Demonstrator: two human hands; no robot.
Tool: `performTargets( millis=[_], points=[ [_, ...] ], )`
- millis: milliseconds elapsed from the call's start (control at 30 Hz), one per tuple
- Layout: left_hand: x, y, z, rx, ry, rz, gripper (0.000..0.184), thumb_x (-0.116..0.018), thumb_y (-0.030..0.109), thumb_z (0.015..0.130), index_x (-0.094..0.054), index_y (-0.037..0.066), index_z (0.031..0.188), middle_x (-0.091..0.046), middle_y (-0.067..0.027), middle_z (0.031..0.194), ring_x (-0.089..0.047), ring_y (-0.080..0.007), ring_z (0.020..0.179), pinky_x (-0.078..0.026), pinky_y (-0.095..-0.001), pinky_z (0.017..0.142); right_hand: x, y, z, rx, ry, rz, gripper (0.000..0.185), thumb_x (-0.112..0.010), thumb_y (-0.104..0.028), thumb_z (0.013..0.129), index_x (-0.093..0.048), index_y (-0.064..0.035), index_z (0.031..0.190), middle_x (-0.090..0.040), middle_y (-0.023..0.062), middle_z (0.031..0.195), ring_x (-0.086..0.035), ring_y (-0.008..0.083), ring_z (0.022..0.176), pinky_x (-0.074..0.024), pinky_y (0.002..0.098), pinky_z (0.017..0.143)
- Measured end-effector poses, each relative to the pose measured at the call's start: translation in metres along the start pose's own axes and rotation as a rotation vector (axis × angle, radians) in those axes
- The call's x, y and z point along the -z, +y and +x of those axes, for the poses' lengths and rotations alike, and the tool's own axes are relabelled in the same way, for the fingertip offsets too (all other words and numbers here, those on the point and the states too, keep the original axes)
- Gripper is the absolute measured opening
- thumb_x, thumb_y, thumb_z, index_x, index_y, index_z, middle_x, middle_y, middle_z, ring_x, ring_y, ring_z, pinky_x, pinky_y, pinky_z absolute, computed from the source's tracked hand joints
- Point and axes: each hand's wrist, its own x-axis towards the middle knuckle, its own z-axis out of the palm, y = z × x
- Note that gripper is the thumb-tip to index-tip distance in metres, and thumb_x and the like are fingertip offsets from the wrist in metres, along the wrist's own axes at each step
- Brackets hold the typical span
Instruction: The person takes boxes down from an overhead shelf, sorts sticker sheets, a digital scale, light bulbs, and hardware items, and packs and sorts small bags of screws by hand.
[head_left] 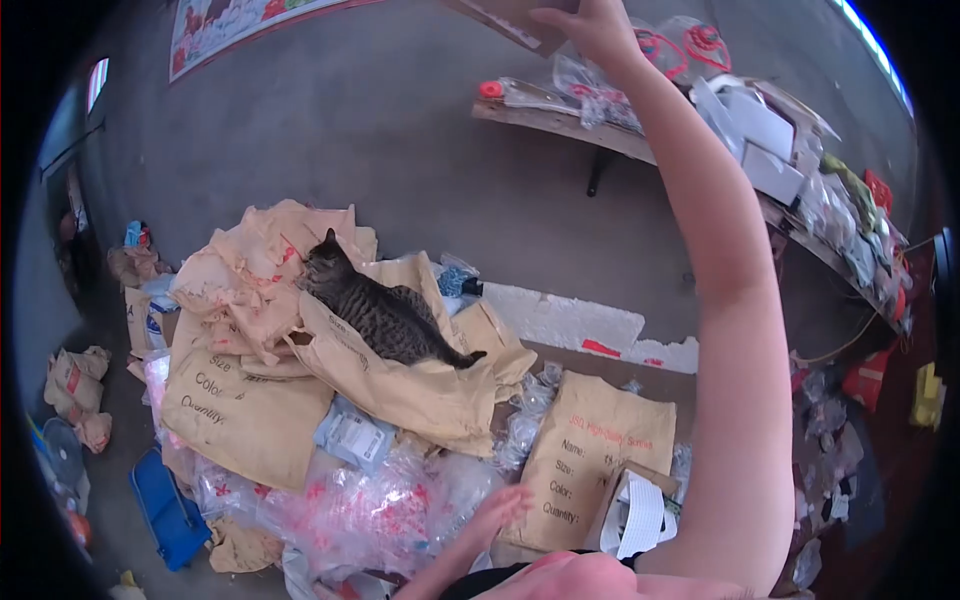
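Observation:
My right arm stretches up, and my right hand (592, 28) at the top edge is closed on a brown cardboard piece (512, 22), partly cut off by the frame. Lower down, my left hand (500, 508) has its fingers extended and holds nothing. It is nearest to a printed brown paper sack (572, 455) and some clear and pink plastic wrap (365, 505). A box (632, 515) with white material in it is beside the sack, close to my body. A tabby cat (380, 310) lies on crumpled brown paper sacks (250, 400) at centre left.
A wall shelf (570, 128) carries plastic bags and white boxes (755, 125). Below it lies a long white foam strip (560, 318). A blue plastic dustpan-like item (168, 510) is on the floor at lower left. More litter (830, 450) covers the floor at right.

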Motion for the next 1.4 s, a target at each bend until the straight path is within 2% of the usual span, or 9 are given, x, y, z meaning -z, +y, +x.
performTargets(
  millis=[133, 233, 600, 733, 867, 1000, 1133, 1200, 1400],
  points=[
    [0.083, -0.091, -0.007, -0.051, -0.048, 0.059, 0.052, -0.059, 0.029, 0.096, -0.046, 0.0, 0.136, -0.055, -0.009, 0.133, -0.052, -0.0192, 0.123, -0.04, -0.0331, 0.104, -0.05, 0.055, 0.009, 0.053, 0.062, -0.066, 0.041, -0.08, -0.014, 0.064, -0.058, 0.0044, 0.092, -0.064, 0.0241, 0.088, -0.063, 0.0381, 0.087, -0.0485, 0.0429, 0.076],
    [0.094, -0.082, 0.026, -0.073, -0.045, 0.051, 0.052, -0.059, 0.029, 0.096, -0.046, 0.0, 0.136, -0.055, -0.009, 0.133, -0.051, -0.019, 0.123, -0.04, -0.0331, 0.105, -0.082, 0.121, 0.016, -0.099, -0.129, -0.201, 0.054, -0.081, -0.023, 0.069, -0.061, -0.001, 0.113, -0.066, 0.0172, 0.109, -0.064, 0.0321, 0.102, -0.0498, 0.0401, 0.086],
    [0.103, -0.089, 0.065, 0.003, -0.022, 0.064, 0.053, -0.062, 0.029, 0.094, -0.047, 0.0, 0.137, -0.054, -0.0089, 0.134, -0.05, -0.0182, 0.124, -0.038, -0.0327, 0.106, -0.103, 0.19, -0.02, -0.261, -0.444, -0.693, 0.064, -0.07, -0.032, 0.078, -0.048, -0.012, 0.135, -0.063, 0.0185, 0.115, -0.059, 0.0333, 0.113, -0.0456, 0.0452, 0.097],
    [0.104, -0.095, 0.038, 0.09, -0.002, 0.11, 0.054, -0.062, 0.029, 0.094, -0.047, 0.0, 0.137, -0.054, -0.0088, 0.134, -0.049, -0.0179, 0.125, -0.038, -0.0326, 0.106, -0.072, 0.104, -0.072, 0.362, 0.145, -0.526, 0.032, -0.067, -0.007, 0.076, -0.057, 0.0012, 0.105, -0.065, 0.0196, 0.1, -0.064, 0.0355, 0.089, -0.0516, 0.0392, 0.081],
    [0.11, -0.098, 0.002, 0.128, -0.055, 0.152, 0.056, -0.066, 0.028, 0.091, -0.048, 0.001, 0.137, -0.053, -0.0083, 0.136, -0.049, -0.0177, 0.126, -0.036, -0.0331, 0.108, 0.019, 0.034, -0.205, 0.391, -0.468, -0.024, 0.022, -0.061, -0.005, 0.083, -0.064, -0.0083, 0.104, -0.064, 0.0151, 0.1, -0.061, 0.0329, 0.096, -0.0484, 0.0401, 0.084],
    [0.083, -0.061, -0.021, 0.25, 0.091, 0.409, 0.046, -0.064, 0.023, 0.093, -0.052, 0.005, 0.133, -0.057, -0.0045, 0.127, -0.053, -0.0147, 0.115, -0.04, -0.0306, 0.101, 0.133, -0.004, -0.415, -0.318, -1.276, 0.266, 0.026, -0.066, -0.008, 0.081, -0.065, -0.008, 0.108, -0.067, 0.0138, 0.098, -0.064, 0.0291, 0.094, -0.0512, 0.0385, 0.08],
    [0.063, -0.069, -0.046, 0.309, 0.122, 0.394, 0.04, -0.059, 0.023, 0.095, -0.053, 0.005, 0.13, -0.058, -0.0073, 0.127, -0.053, -0.0162, 0.116, -0.038, -0.032, 0.103, 0.298, -0.05, -0.669, -1.468, -0.95, 0.0, 0.036, -0.069, -0.016, 0.081, -0.063, -0.0045, 0.115, -0.068, 0.0158, 0.098, -0.066, 0.031, 0.094, -0.0523, 0.0398, 0.08],
    [0.063, -0.082, -0.049, 0.347, 0.126, 0.418, 0.04, -0.06, 0.023, 0.095, -0.054, 0.005, 0.13, -0.058, -0.0073, 0.126, -0.053, -0.0158, 0.115, -0.039, -0.0316, 0.102, 0.369, -0.098, -0.754, -1.61, -0.974, -0.375, 0.046, -0.071, -0.02, 0.081, -0.057, -0.003, 0.122, -0.068, 0.0155, 0.103, -0.066, 0.0271, 0.095, -0.0524, 0.0376, 0.081],
    [0.03, -0.121, -0.019, 0.387, 0.016, 0.648, 0.044, -0.065, 0.027, 0.092, -0.054, 0.005, 0.129, -0.059, -0.0063, 0.123, -0.055, -0.015, 0.108, -0.042, -0.0284, 0.096, 0.397, -0.208, -0.851, -1.992, -0.593, -0.185, 0.054, -0.072, -0.023, 0.083, -0.05, -0.0034, 0.128, -0.066, 0.0151, 0.105, -0.065, 0.0231, 0.094, -0.0523, 0.0354, 0.081]
  ],
)
